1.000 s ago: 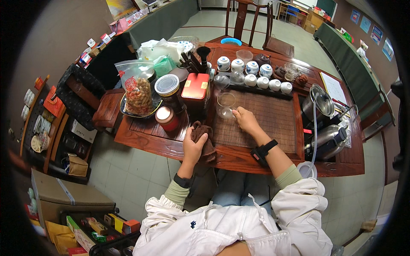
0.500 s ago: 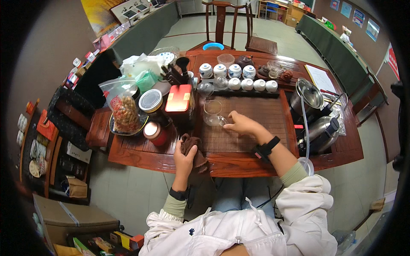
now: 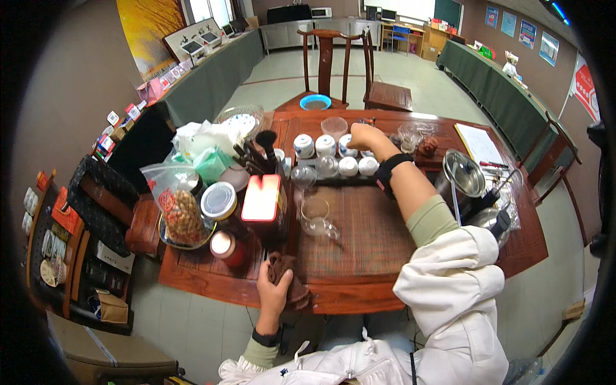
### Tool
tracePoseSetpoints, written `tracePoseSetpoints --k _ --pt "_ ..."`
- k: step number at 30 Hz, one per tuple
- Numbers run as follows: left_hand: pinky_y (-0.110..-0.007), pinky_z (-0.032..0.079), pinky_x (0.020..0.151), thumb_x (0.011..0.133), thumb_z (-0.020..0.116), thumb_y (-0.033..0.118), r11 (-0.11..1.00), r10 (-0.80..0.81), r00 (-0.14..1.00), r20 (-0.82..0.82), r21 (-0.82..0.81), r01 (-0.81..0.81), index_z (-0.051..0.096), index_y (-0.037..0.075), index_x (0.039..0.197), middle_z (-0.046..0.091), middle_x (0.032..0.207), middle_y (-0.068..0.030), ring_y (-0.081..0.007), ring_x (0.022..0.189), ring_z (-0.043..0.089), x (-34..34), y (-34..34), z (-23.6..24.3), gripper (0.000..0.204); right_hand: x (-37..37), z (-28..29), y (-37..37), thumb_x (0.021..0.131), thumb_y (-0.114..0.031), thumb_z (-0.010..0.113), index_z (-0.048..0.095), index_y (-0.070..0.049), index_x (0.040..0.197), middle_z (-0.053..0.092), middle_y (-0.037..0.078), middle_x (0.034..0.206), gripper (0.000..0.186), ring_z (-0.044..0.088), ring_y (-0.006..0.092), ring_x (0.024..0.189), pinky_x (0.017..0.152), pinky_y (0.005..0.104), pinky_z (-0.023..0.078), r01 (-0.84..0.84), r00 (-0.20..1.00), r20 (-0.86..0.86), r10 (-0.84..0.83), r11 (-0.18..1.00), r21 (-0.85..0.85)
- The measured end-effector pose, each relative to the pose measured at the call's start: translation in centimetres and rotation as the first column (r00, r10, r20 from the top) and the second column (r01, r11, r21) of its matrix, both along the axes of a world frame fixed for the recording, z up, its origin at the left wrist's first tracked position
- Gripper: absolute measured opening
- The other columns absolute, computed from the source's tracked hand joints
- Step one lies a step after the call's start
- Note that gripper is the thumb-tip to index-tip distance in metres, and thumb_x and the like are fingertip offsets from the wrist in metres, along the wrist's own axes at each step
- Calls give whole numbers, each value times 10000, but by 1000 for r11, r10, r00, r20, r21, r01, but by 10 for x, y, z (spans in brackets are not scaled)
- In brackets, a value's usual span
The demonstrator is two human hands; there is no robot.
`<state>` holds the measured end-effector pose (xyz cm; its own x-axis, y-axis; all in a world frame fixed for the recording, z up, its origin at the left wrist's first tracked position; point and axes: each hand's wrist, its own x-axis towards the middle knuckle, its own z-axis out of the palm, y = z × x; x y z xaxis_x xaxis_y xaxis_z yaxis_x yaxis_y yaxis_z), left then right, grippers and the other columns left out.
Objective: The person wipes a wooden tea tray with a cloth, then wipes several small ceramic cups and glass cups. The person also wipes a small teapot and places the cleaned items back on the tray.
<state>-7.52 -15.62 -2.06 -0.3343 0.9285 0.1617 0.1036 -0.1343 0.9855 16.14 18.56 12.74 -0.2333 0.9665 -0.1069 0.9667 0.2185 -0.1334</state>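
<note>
My left hand (image 3: pixel 273 292) is closed around a crumpled brown cloth (image 3: pixel 293 290) at the table's front edge. My right hand (image 3: pixel 371 140) reaches over the back row of blue-and-white lidded jars (image 3: pixel 325 146), its fingers curled downward. The hand itself hides its fingertips and whatever they grip. Just behind it a bit of the dark teapot (image 3: pixel 367 120) shows. Small white cups (image 3: pixel 348 167) stand in front of the jars, the right-hand ones covered by my wrist. A clear glass pitcher (image 3: pixel 319 226) sits untouched on the slatted tea tray (image 3: pixel 366 240).
On the left stand a red tin (image 3: pixel 262 199), a lidded jar (image 3: pixel 219 201), a red candle-like jar (image 3: pixel 228 247) and a bag of nuts (image 3: pixel 183 215). A steel pot (image 3: pixel 463 173) and kettle (image 3: pixel 493 224) flank the tray's right. Chairs (image 3: pixel 325 70) stand beyond the table.
My right hand has left the glass pitcher's handle and moved away from me to the jars. The left hand keeps the cloth. The view has tilted up.
</note>
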Motion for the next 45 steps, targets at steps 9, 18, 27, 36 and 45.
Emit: tracePoseSetpoints --k 9,18,27,36,45 --pt "-284 466 824 797 720 113 996 17 1000 16 -83 -15 517 -9 1134 607 992 -70 -141 911 575 -1 0 5 412 -24 -33 101 712 -453 759 440 -32 1350 433 232 1387 829 458 405 1249 1018 479 407 127 978 -171 -121 992 25" --pt "-286 471 841 773 734 88 991 77 991 112 -121 -64 519 -14 1133 617 1004 -70 -135 906 584 4 0 8 432 -48 -57 131 623 -500 803 367 -3 1376 473 219 1358 1002 462 335 1275 1009 443 420 203 962 -171 -212 977 -64" --pt "-305 466 819 794 717 134 988 92 994 55 -129 -85 517 5 1122 585 998 -58 -144 896 557 6 1 10 405 -47 -60 132 634 -470 802 377 -7 1355 436 218 1370 957 446 364 1265 1027 448 405 236 957 -191 -220 969 69" --pt "-292 426 890 847 664 121 994 81 992 100 -82 -73 476 -8 1164 551 1064 -72 -141 981 522 -3 1 -7 390 12 22 57 627 -480 730 429 24 1290 473 304 1282 886 487 422 1199 989 448 436 305 895 -412 -168 906 293" --pt "-312 345 972 977 541 313 988 149 989 14 43 -150 347 10 1309 447 1225 -97 -191 1098 429 26 -7 4 490 64 -21 -123 659 -470 802 331 82 1375 485 301 1305 1020 520 363 1198 997 401 435 96 753 -645 -129 992 -87"
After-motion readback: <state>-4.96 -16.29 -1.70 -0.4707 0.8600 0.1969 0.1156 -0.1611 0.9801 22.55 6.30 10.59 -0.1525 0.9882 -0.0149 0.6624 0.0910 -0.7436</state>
